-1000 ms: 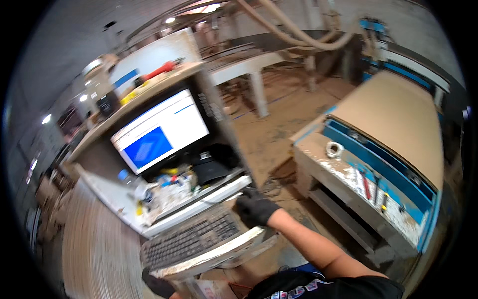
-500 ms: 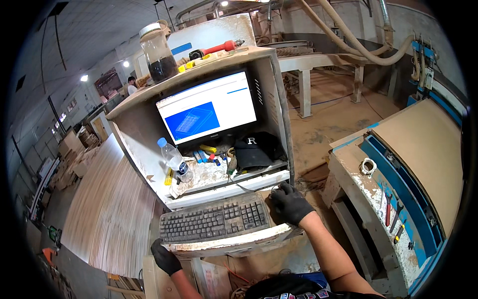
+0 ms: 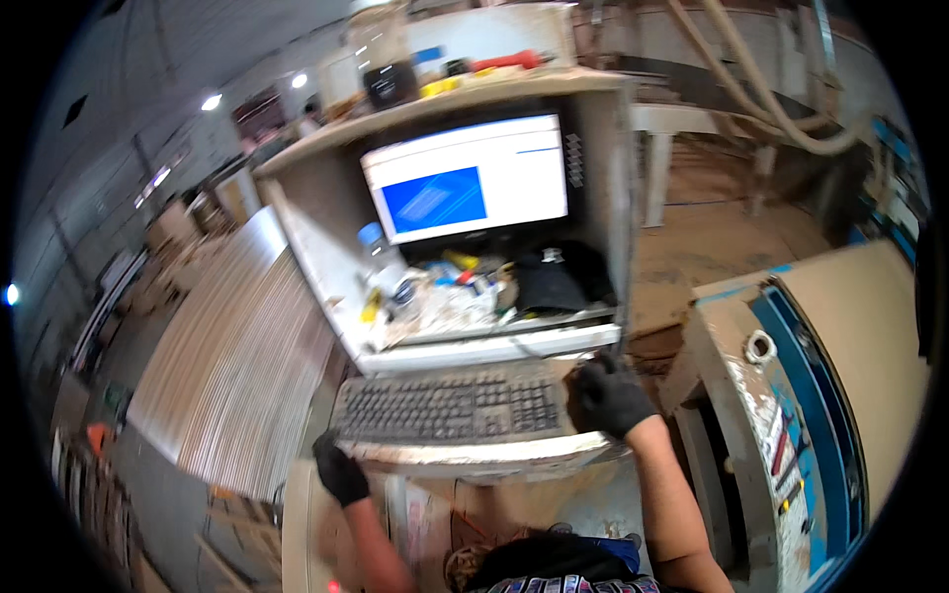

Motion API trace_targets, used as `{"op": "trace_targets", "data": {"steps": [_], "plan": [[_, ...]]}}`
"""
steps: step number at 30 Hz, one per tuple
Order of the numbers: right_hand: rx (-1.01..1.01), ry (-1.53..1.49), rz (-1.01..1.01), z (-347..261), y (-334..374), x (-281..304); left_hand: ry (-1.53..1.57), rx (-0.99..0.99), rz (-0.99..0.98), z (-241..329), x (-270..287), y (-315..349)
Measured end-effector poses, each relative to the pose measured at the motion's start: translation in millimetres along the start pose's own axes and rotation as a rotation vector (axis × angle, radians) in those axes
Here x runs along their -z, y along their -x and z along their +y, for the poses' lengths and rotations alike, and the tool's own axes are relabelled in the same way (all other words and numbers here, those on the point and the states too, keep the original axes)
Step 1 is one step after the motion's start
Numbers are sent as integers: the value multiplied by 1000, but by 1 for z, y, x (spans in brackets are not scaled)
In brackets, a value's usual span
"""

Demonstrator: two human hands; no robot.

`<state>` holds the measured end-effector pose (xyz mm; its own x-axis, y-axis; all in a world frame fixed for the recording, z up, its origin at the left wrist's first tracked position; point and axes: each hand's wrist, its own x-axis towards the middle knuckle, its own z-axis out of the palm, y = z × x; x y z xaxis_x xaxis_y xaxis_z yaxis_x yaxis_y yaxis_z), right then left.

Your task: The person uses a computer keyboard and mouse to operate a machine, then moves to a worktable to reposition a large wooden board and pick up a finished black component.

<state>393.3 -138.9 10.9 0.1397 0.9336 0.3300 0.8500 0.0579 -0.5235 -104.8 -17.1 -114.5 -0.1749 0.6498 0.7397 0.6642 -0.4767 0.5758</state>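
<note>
The fingers of the right hand (image 3: 611, 395), in a black glove, are bending downward at the right end of the keyboard tray (image 3: 484, 453); whatever is lying beneath them is hidden, so I cannot tell whether they are gripping anything. The left hand (image 3: 342, 472), gloved alike, is resting at the front left corner of the keyboard tray, its fingers close together; whether they are pinching the edge is not showing. Between the hands, the dusty black keyboard (image 3: 450, 407) is lying on the keyboard tray. Beyond it, the monitor (image 3: 524, 188) is standing inside the cabinet (image 3: 621, 178) and displaying a blue drawing panel (image 3: 435, 198), so a drawing is apparently already open; how much on-screen work is remaining, I cannot tell. A blue-capped plastic bottle (image 3: 386, 261) and a black cap (image 3: 559, 282) are sitting below the monitor. To the right, a brown board (image 3: 870, 326) is lying across the blue-framed machine (image 3: 809, 400), its visible surface showing no cuts.
</note>
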Motion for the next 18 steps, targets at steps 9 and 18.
{"op": "trace_targets", "data": {"steps": [9,18], "plan": [[-21,7,63,3,4,3,-251,103,-10,71,-1,-22],[-77,27,5,5,6,7,-380,23,-219,44,2,-18]]}}
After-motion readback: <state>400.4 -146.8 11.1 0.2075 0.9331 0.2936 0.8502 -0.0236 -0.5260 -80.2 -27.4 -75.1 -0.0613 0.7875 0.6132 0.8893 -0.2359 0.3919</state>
